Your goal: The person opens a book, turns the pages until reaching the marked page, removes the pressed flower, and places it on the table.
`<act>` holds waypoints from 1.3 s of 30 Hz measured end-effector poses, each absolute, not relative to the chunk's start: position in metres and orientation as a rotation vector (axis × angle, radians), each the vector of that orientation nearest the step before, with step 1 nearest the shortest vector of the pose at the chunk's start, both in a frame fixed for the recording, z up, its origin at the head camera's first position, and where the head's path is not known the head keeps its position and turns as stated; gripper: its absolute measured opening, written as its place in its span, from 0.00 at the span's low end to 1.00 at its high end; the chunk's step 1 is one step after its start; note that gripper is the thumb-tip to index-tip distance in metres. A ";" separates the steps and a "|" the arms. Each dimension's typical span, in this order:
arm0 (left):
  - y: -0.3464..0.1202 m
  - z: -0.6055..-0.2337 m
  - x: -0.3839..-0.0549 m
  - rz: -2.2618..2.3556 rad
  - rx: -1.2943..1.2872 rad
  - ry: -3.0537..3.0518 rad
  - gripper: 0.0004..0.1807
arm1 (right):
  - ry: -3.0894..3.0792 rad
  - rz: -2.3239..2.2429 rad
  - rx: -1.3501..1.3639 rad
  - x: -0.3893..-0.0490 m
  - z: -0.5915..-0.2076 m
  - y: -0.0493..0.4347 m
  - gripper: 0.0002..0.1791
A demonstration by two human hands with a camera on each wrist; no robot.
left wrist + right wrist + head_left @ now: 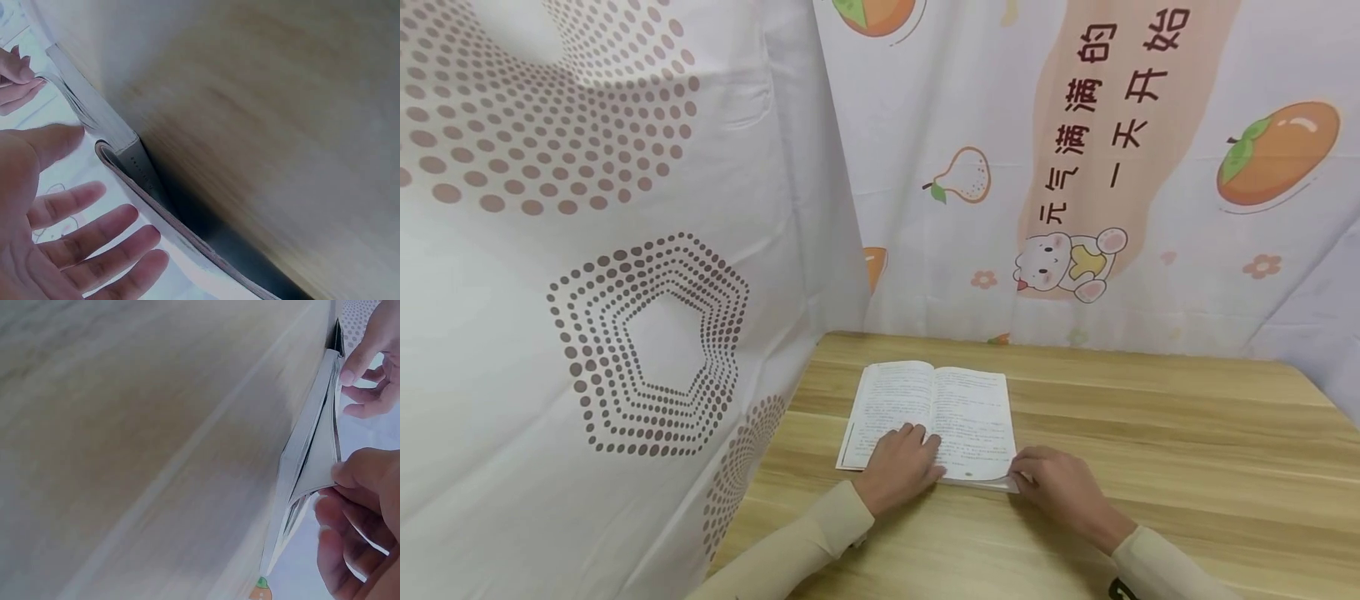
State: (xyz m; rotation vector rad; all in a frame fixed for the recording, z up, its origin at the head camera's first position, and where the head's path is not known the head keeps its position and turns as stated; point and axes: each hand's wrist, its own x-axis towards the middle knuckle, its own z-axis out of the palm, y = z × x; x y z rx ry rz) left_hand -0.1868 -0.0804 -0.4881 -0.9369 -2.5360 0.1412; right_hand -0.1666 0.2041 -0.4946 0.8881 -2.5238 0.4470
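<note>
Page corner pinched in right hand; left hand, fingers extended, rests on book. Likely step: page turn; next calls for leftward sweep.

Yellow-brown grain streaks the desk; toward its far left corner, the open book has white pages lined with greyish print. Along the left edge, the white side curtain bears brown dots in rings; beyond the far edge, the white back curtain carries orange fruit and dark red lettering on peach. Both sleeves are cream
</note>
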 end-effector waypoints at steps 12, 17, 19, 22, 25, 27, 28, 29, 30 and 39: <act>-0.080 -0.488 -0.190 0.157 -0.972 -2.575 0.29 | -2.581 0.605 0.824 -0.168 -0.487 0.203 0.07; -0.083 -0.486 -0.193 0.226 -1.036 -2.556 0.26 | -2.426 0.678 0.828 -0.169 -0.483 0.204 0.11; -0.083 -0.485 -0.193 0.263 -1.065 -2.542 0.24 | -2.371 0.683 0.830 -0.170 -0.481 0.203 0.12; -0.083 -0.484 -0.193 0.283 -1.089 -2.524 0.21 | -2.326 0.687 0.817 -0.170 -0.479 0.202 0.14; -0.082 -0.484 -0.192 0.257 -1.074 -2.542 0.19 | -2.324 0.705 0.774 -0.170 -0.478 0.201 0.18; -0.083 -0.484 -0.192 0.234 -1.046 -2.557 0.18 | -2.349 0.719 0.733 -0.169 -0.478 0.202 0.21; -0.083 -0.484 -0.191 0.223 -1.026 -2.562 0.18 | -2.374 0.728 0.714 -0.169 -0.479 0.202 0.21; -0.083 -0.483 -0.191 0.215 -1.004 -2.562 0.17 | -2.405 0.736 0.698 -0.169 -0.480 0.202 0.22; -0.083 -0.483 -0.191 0.213 -0.982 -2.554 0.17 | -2.444 0.744 0.686 -0.168 -0.481 0.202 0.22; -0.086 -0.486 -0.189 0.194 -0.803 -2.404 0.15 | -2.687 0.577 0.784 -0.164 -0.494 0.203 0.17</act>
